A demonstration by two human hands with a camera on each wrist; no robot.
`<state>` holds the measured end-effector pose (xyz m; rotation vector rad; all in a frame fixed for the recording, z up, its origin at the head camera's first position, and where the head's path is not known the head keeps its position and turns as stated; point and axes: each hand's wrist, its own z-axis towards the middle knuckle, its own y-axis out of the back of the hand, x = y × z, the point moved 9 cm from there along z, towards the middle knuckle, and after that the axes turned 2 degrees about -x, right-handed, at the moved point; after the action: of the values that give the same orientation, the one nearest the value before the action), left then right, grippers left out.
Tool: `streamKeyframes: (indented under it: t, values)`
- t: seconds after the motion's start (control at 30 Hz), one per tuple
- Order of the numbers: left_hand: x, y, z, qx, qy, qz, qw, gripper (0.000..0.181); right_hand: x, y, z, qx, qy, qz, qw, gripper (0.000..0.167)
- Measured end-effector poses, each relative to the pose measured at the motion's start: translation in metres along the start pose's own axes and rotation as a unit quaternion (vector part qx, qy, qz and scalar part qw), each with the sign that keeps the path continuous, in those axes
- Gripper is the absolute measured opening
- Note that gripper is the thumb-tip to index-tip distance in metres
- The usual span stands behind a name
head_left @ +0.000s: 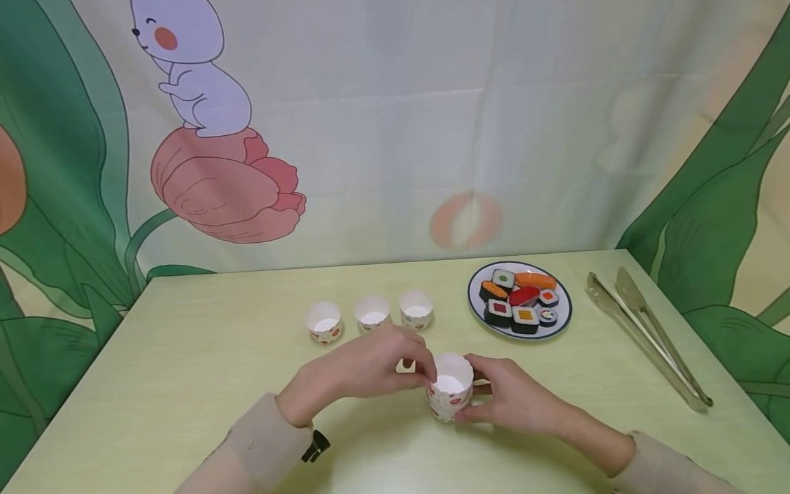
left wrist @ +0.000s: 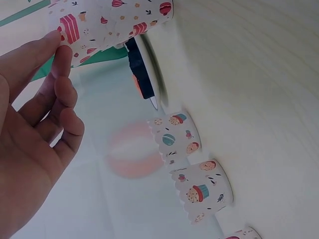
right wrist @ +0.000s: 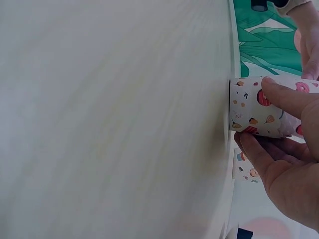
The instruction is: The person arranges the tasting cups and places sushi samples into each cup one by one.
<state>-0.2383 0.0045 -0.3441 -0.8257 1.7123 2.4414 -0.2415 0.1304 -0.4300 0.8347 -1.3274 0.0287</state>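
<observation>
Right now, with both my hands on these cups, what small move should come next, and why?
Probably ease the top cup upward with your left hand: its fingers pinch the cup's edge, your right hand holds the stack from the other side, and three cups already stand separately behind.

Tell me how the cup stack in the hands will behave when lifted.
The cup stack should feel light, since its walls look thin and its top opening empty. Its papery sides may dent if squeezed hard. The cups seem nested, so they might separate if only the left hand, at the rim, pulled.
</observation>
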Motion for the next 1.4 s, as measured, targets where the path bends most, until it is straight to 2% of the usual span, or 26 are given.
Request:
streamKeyframes:
  t: [0.33, 0.53, 0.63, 0.97, 1.23, 1.4]
  values:
    - [-0.001, 0.015, -0.003, -0.036, -0.007, -0.010, 0.9993, 0.004, 0.003, 0.002, -0.002, -0.006, 0.010, -0.005, 0.9999, 0.060]
    - [-0.006, 0.027, -0.006, -0.069, -0.037, -0.014, 0.9968, 0.005, -0.002, 0.002, -0.001, -0.002, -0.004, -0.002, 1.0000, 0.061]
    - [-0.006, 0.032, -0.006, -0.088, -0.043, -0.008, 0.9952, 0.006, -0.003, 0.003, -0.002, -0.001, -0.011, 0.000, 0.9999, 0.063]
    - [0.008, 0.040, -0.002, -0.138, 0.009, 0.015, 0.9903, 0.008, 0.001, 0.004, -0.004, -0.005, 0.021, 0.006, 0.9998, 0.061]
    - [0.025, 0.039, 0.009, -0.149, 0.050, 0.032, 0.9871, 0.007, -0.001, 0.004, -0.005, -0.003, 0.022, 0.015, 0.9997, 0.061]
    - [0.035, 0.037, 0.017, -0.149, 0.077, 0.059, 0.9841, 0.007, 0.000, 0.005, -0.005, -0.005, 0.022, 0.019, 0.9996, 0.062]
